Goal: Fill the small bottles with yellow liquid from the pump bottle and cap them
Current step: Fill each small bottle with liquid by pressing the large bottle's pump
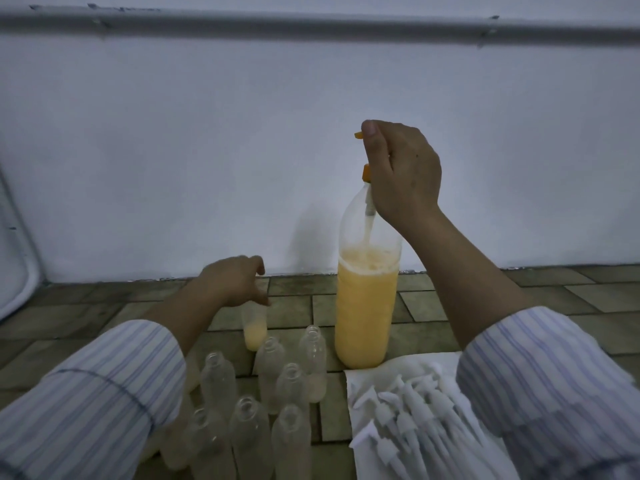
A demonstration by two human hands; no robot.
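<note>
Beside wall, right hand [401, 171] gripping pump bottle [367, 299], left hand [235, 282] over small bottle [255, 332]

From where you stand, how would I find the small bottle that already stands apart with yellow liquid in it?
Start at the tall pump bottle of yellow liquid near the wall. Look to its left, under the left hand, behind the cluster of small bottles. The partly filled small bottle stands alone there, farthest back, with a clear band of yellow in its lower part.
</note>
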